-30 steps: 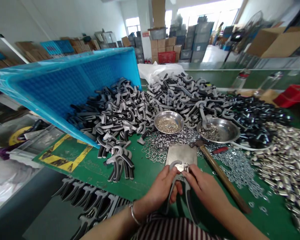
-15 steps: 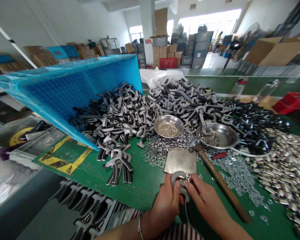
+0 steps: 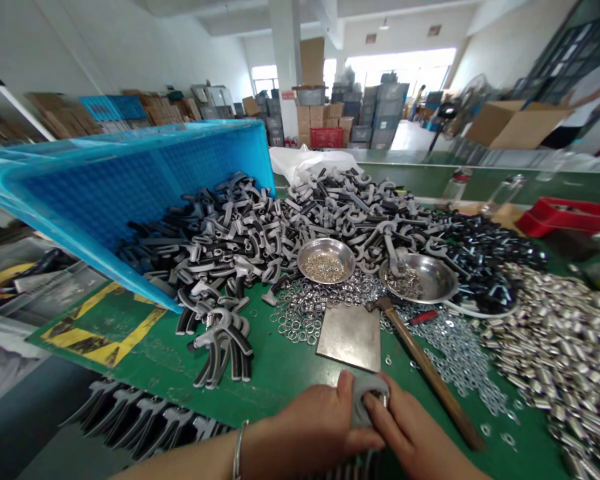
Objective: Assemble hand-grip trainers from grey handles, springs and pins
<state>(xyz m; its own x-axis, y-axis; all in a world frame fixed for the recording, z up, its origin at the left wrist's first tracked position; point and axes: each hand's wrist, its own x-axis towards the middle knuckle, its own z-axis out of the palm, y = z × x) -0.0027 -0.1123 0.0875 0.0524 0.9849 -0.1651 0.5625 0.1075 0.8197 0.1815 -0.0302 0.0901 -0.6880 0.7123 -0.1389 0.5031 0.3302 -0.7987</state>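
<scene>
A grey hooked clamp part [image 3: 364, 393] is held between both hands, low in front of me. My left hand [image 3: 325, 413] is closed around its left side and lower body. From the right, the fingers of my right hand [image 3: 397, 413] are closed at the opening of the hook, where a small shiny metal piece [image 3: 383, 398] shows. The lower end of the clamp part is hidden by my hands. Just beyond them lies a flat metal plate [image 3: 349, 338]. A wooden-handled hammer [image 3: 430, 373] rests to its right.
A blue crate [image 3: 180, 167] lies tipped, spilling grey and black clamp parts [image 3: 250, 233]. Two metal bowls [image 3: 327, 261] [image 3: 430, 277] hold small pieces. Rings [image 3: 295, 320], washers [image 3: 460, 360], silver cylinders [image 3: 555, 347] and a red-handled tool [image 3: 424, 317] cover the right. Assembled clamps [image 3: 223, 347] sit left.
Both hands have moved lower and closer with the clamp part, and my left hand has turned over it. The view has shifted slightly.
</scene>
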